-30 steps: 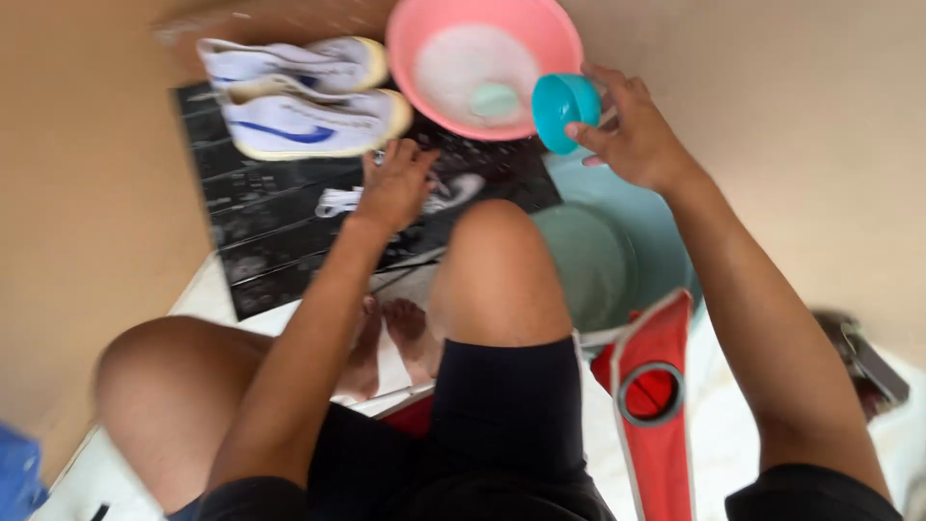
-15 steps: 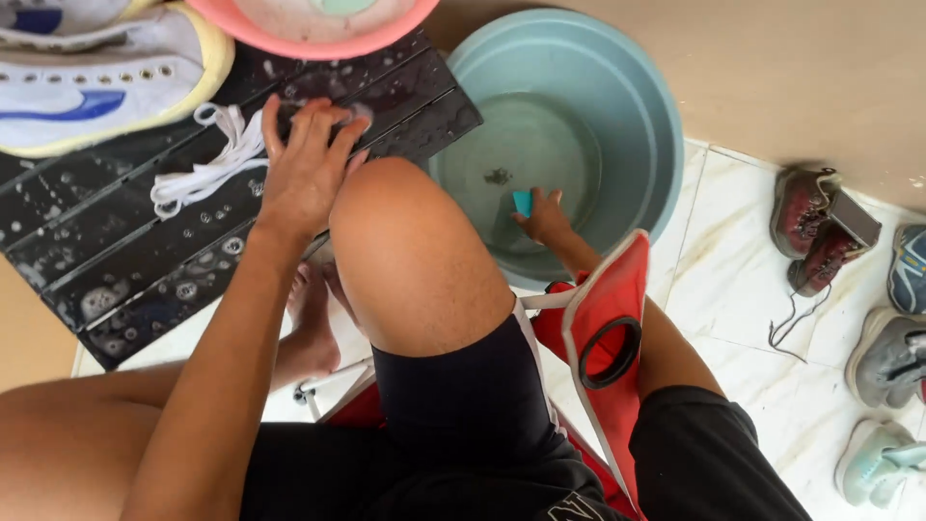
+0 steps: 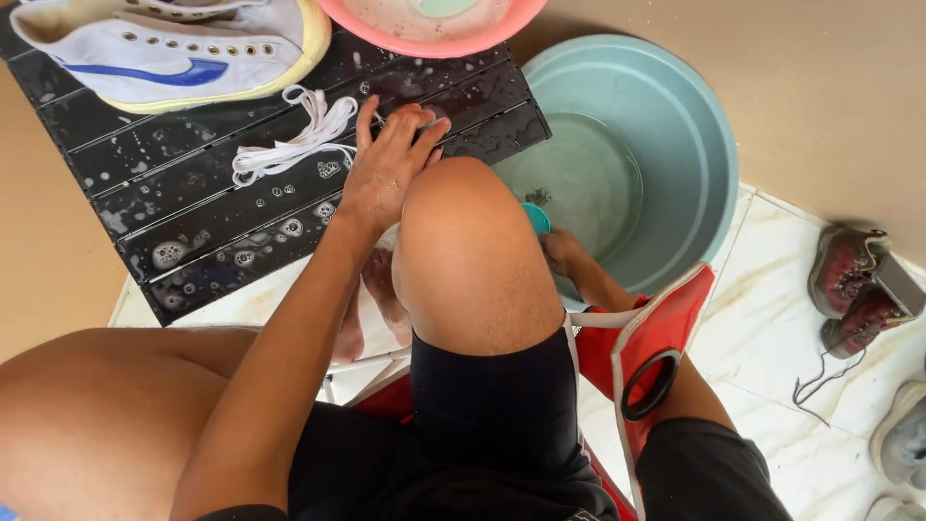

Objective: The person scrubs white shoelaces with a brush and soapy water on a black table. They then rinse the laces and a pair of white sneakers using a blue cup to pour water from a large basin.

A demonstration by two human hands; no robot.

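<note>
My left hand (image 3: 388,162) rests on the wet black slatted board (image 3: 174,207), fingers curled over the end of a white shoelace (image 3: 289,145). A white sneaker with a blue stripe (image 3: 164,48) lies at the board's far left. My right hand (image 3: 561,253) reaches down into the large teal basin (image 3: 666,125) and holds a small teal cup (image 3: 536,218), mostly hidden behind my right knee. The basin holds a little murky water.
A pink basin (image 3: 434,24) with soapy water sits at the top edge. A red stool (image 3: 656,328) is under me. Dark red shoes (image 3: 858,289) and grey shoes (image 3: 902,439) lie on the white tiles at right. Tan floor surrounds the board.
My right hand has drawn back from the middle of the teal basin toward my knee, with the cup. The left hand stays on the board by the lace. The view has tilted down.
</note>
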